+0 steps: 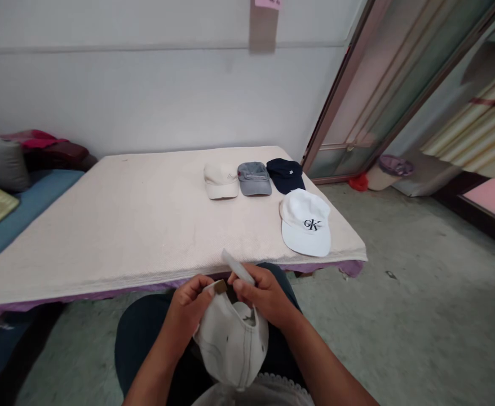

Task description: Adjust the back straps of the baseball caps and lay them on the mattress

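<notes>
A cream baseball cap (pixel 233 344) rests over my lap with its back opening and strap facing up. My left hand (pixel 190 304) pinches the cap's edge beside a brass-coloured strap buckle (pixel 220 286). On the other side of the opening, my right hand (pixel 264 293) grips the loose pale strap (pixel 237 266), whose end sticks up past the fingers. The strap appears to be out of the buckle. Part of the cap's front is hidden beneath it.
On the low bed's cream cover (pixel 146 220) lie a beige cap (pixel 221 180), a grey cap (pixel 254 179), a navy cap (pixel 285 175) and a white cap (pixel 305 223) with black letters. A grey cushion (pixel 0 160) sits far left. A waste bin (pixel 387 172) stands by the door frame.
</notes>
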A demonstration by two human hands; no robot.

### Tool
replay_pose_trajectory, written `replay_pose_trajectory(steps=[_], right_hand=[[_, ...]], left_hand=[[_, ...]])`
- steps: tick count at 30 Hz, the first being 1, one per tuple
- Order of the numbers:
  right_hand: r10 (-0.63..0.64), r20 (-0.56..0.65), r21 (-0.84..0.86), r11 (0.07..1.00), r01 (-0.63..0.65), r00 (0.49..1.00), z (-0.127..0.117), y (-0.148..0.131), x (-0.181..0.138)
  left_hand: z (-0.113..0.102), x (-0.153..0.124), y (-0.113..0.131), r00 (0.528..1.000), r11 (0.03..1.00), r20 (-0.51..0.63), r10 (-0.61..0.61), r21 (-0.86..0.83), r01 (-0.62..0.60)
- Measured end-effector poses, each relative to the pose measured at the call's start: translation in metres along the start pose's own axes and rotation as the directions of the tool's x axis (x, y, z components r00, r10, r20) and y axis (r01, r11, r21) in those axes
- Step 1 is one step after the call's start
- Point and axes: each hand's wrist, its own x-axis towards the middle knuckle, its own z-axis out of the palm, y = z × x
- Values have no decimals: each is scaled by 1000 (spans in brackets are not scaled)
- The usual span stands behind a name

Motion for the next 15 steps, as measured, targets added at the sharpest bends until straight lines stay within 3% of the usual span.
replay_pose_trajectory(steps=[6,10,15], right_hand=[[8,-97,115,993,4,995,-23,-19,-1],[-1,-129,176,984,24,992,-28,-34,-4],[68,-83,181,982,-52,994,-20,-38,-7]], left_hand=[[-8,-2,2,992,954,3,-130,-272,126],[-8,-2,1,990,931,74,-121,-337,139],[-7,-4,-2,986,923,119,-115,-354,150]])
